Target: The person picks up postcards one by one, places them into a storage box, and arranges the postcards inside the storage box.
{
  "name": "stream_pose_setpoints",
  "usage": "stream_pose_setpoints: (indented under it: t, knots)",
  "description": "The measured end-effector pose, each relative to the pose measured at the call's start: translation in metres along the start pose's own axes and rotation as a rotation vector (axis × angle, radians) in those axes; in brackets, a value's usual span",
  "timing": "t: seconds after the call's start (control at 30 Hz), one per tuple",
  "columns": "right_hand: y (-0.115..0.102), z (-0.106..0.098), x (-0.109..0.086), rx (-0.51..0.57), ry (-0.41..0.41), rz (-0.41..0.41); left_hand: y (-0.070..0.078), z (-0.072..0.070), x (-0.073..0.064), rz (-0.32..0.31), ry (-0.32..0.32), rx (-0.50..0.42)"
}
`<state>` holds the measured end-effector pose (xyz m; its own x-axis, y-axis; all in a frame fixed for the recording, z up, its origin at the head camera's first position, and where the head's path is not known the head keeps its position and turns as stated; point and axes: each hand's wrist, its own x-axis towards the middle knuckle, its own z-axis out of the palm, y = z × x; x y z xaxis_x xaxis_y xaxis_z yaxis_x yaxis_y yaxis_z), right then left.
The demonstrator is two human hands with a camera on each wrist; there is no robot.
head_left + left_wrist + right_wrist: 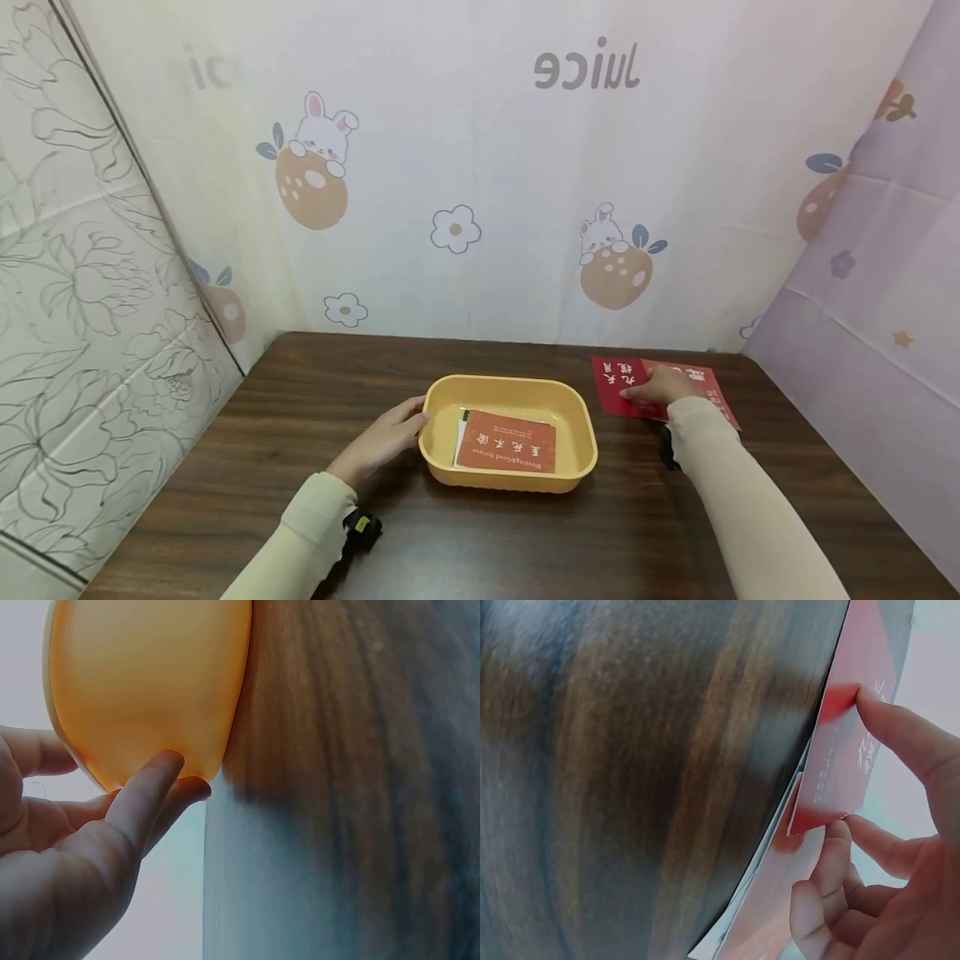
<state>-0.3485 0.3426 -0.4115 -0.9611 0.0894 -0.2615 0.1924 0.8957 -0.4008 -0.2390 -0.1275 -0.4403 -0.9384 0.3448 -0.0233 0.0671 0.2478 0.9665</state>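
A yellow plastic basin (pixel 581 454) stands mid-table. My left hand (pixel 390 437) holds its left end, with fingertips (pixel 169 759) against the outer wall and another finger at the rim. Inside lies an orange card (pixel 510 442) with white lettering, over other cards that it mostly hides. To the right of the basin, my right hand (pixel 663 386) pinches a dark red card (pixel 611 392) with white characters. One fingertip (pixel 864 694) lies on the card's face and others meet its edge. Beneath it, an orange-red card (pixel 712 385) extends to the right, partly covered by the hand.
The dark wooden table (pixel 525 542) runs back to a printed curtain (pixel 480 167) with rabbits and flowers. Another patterned curtain (pixel 82 275) borders the left side. Pale edges of further cards (pixel 739 904) show under the orange-red one in the right wrist view.
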Motion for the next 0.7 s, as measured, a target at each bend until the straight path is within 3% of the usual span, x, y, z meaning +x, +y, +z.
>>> stream_pose_setpoints:
  t: [0.37, 0.7]
  knots:
    - [0.0035, 0.0026, 0.0086, 0.059, 0.024, -0.052, -0.0007, 0.0000, 0.0000, -0.008, 0.018, 0.020]
    - [0.0006, 0.0030, 0.0057, 0.156, 0.041, -0.019, 0.0010, 0.0000, -0.0003, -0.008, 0.016, 0.018]
